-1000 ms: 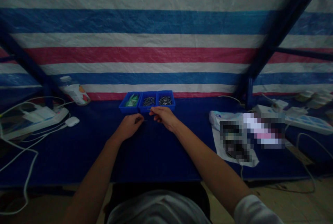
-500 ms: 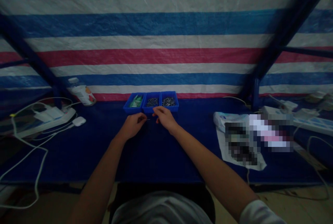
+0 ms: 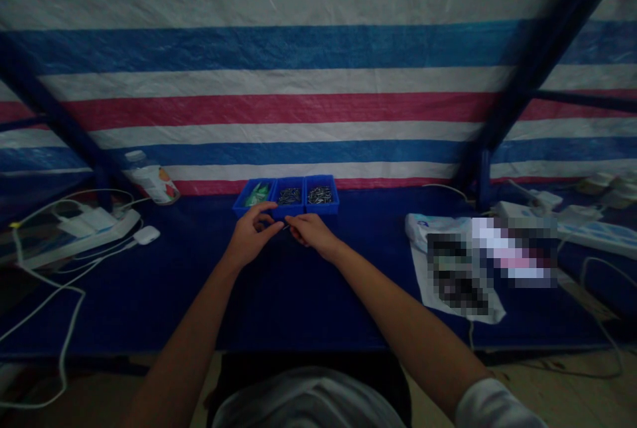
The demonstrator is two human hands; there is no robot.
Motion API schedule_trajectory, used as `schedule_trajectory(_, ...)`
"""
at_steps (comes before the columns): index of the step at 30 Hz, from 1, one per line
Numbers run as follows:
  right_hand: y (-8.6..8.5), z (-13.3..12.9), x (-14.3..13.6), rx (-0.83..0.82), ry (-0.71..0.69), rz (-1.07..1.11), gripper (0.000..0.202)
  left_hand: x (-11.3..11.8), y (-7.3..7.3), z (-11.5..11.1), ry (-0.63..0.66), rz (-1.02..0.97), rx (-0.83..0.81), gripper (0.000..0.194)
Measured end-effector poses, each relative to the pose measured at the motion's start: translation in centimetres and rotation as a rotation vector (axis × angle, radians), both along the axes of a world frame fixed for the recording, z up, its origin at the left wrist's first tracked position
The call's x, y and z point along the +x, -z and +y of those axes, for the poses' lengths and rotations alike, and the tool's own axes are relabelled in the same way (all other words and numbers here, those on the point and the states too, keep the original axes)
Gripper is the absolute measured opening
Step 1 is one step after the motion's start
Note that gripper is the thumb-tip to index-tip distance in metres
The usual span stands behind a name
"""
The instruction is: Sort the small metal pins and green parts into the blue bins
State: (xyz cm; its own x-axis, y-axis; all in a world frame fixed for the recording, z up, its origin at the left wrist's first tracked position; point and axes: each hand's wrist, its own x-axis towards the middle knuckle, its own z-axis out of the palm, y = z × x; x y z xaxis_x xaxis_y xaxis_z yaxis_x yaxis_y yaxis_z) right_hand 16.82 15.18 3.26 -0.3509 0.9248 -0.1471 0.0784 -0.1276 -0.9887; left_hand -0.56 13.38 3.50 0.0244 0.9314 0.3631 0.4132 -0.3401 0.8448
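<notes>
My right hand (image 3: 312,233) is closed in a pinch on a small thin metal piece (image 3: 285,227), too small to make out its kind. Close on its left, my left hand (image 3: 251,235) has its fingers apart, thumb tip almost at the right fingertips, with nothing visible in its grasp. Just beyond the hands, three blue bins stand side by side. Green-and-white packets lie in the left bin (image 3: 241,202). Small dark metal parts fill the middle bin (image 3: 290,184), and the right bin (image 3: 334,199) holds shiny screw-like parts.
A blue table (image 3: 298,302) carries everything. At left are a bottle (image 3: 156,182), a power strip (image 3: 112,227), a white charger (image 3: 146,235) and loose cables. At right lie a white plastic bag (image 3: 421,269), partly blurred out, and another power strip (image 3: 592,242). Striped sheeting (image 3: 318,109) hangs behind.
My hands have come together. The left fingers have opened from a pinch around a thin piece, and the right hand has moved left and slightly down and now pinches a thin piece.
</notes>
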Motion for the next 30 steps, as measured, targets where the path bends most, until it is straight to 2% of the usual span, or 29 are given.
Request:
schedule_trajectory(2,-0.2,0.0,0.1,-0.050,0.011,0.054,0.038,0.0,-0.2,0.0,-0.065,-0.054,0.031,0.048)
schedule_trajectory(7,-0.2,0.1,0.1,-0.062,0.078,0.325,0.024,-0.6,-0.4,0.5,-0.273,-0.053,0.086,0.033)
schedule_trajectory(11,0.0,0.1,0.0,-0.069,0.061,0.182,0.024,-1.2,0.0,0.8,-0.328,0.078,0.104,0.030)
schedule_trajectory(15,-0.1,-0.1,-0.1,-0.032,0.032,0.051,0.011,-1.2,0.8,0.8,-0.271,0.337,0.185,0.026)
schedule_trajectory(18,-0.1,-0.3,-0.2,0.011,0.014,0.047,0.006,-0.8,0.9,1.3,-0.238,0.539,0.266,0.027)
schedule_trajectory(21,0.0,-0.4,-0.2,0.077,-0.011,0.057,0.015,-0.3,0.2,2.6,-0.202,0.771,0.309,0.034)
schedule_trajectory(23,0.2,-0.3,-0.2,0.093,-0.025,0.051,0.022,0.0,-0.6,3.8,-0.112,0.889,0.302,0.037)
schedule_trajectory(26,0.6,-0.3,-0.1,0.082,-0.060,0.045,0.023,0.4,-1.5,5.6,0.016,0.956,0.255,0.037)
schedule_trajectory(30,1.1,-0.1,-0.2,0.086,0.072,-0.035,0.047,0.8,-2.0,6.8,0.037,1.049,0.222,0.027)
